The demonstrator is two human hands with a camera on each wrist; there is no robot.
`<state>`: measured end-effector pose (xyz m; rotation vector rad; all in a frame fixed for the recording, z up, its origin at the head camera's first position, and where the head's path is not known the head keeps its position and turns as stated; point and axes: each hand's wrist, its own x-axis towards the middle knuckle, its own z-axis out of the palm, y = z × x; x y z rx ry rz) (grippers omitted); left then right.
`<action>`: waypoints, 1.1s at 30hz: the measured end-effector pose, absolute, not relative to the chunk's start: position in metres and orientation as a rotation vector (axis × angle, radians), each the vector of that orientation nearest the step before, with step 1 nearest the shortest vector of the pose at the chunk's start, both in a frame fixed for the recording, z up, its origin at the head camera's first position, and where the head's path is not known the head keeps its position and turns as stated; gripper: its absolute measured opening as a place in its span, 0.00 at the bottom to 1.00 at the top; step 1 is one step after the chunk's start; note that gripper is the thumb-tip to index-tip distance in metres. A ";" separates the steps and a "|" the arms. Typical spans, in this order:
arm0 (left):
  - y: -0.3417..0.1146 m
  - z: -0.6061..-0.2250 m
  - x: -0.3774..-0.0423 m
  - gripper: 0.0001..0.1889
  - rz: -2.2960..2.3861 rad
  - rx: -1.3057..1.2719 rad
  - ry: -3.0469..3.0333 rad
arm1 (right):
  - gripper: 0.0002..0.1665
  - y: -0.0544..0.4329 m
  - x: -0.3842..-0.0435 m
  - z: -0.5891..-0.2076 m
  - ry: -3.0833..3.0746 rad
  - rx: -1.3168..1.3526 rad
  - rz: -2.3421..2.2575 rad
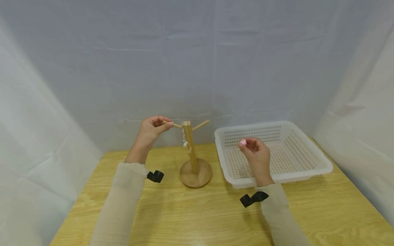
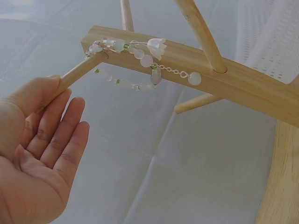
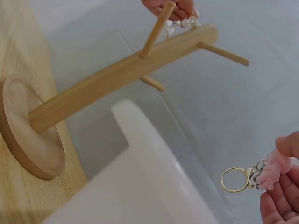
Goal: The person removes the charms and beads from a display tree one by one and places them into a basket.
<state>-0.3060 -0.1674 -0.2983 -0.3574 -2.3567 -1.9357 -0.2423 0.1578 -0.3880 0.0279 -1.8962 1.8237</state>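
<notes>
My left hand (image 1: 149,134) pinches the upper left peg (image 2: 77,75) of a wooden tree-shaped stand (image 1: 191,150) between thumb and forefinger. Its other fingers lie loosely extended. Hanging from that peg, close to the post, is a beaded bracelet (image 2: 145,60) of pale and green beads with a white flower charm and a short chain. My right hand (image 1: 260,157) holds a pink keychain (image 3: 271,175) up over the basket's left part. Its gold ring (image 3: 222,180) sticks out beyond the fingers in the right wrist view.
A white plastic basket (image 1: 321,165) with perforated walls stands right of the stand. Something small and clear, hard to make out, lies inside its left part. Other bare pegs (image 3: 226,54) jut from the post. The stand's round base (image 1: 203,177) rests on the wooden table (image 1: 197,218).
</notes>
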 end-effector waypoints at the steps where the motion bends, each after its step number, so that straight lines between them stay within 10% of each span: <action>1: -0.167 -0.298 -0.306 0.08 -1.939 -0.356 -2.359 | 0.17 0.160 -0.243 -0.389 -1.907 0.019 1.818; 33: -0.167 -0.298 -0.306 0.07 -1.916 -0.374 -2.351 | 0.16 0.171 -0.249 -0.395 -2.071 -0.085 1.837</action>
